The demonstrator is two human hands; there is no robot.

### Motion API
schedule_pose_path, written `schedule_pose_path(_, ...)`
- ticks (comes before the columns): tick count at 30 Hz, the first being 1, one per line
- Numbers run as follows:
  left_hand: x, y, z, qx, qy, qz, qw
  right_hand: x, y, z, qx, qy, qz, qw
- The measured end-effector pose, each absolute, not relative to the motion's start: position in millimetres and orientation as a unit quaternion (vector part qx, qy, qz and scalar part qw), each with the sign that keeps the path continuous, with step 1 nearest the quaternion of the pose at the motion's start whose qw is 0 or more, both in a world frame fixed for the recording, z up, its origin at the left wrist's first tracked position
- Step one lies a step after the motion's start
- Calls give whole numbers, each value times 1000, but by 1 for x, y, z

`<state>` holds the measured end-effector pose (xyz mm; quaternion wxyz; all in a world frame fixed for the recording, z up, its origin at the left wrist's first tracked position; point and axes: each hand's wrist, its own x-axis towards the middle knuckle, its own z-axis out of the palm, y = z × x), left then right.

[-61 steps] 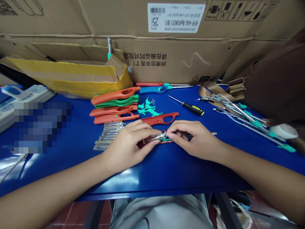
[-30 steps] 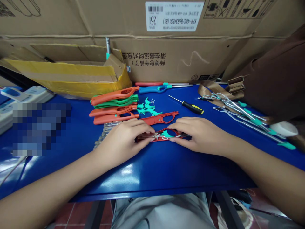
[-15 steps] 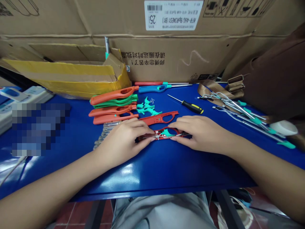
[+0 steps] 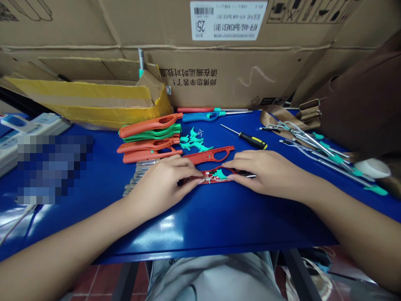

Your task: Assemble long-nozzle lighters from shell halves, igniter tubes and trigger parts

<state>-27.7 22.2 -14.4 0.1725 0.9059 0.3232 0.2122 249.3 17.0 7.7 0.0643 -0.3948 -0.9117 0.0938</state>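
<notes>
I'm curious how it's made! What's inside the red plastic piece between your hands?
The red plastic lighter shell holds a teal clip and thin metal parts. Your left hand and right hand cover both ends, so what lies under your fingers cannot be seen.

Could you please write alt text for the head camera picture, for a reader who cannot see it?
The left hand and right hand hold a red plastic lighter housing with a small teal part on a blue table. Orange and green housings, teal pieces and a screwdriver lie beyond, before cardboard boxes.
</notes>
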Motion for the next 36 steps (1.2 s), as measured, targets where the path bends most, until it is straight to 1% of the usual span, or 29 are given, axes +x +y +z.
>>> schedule_pose_path(6,-28,22,-17,901,325,224,180,251,16,6,-385,-917,71,80)
schedule_pose_path(11,-27,22,-14,903,328,221,166,254,16,8,-382,-915,86,94)
schedule_pose_path(25,-28,22,-8,904,329,229,147,255,19,7,-377,-915,117,84)
schedule_pose_path(36,-28,22,-9,907,322,218,163,252,17,6,-372,-924,45,78)
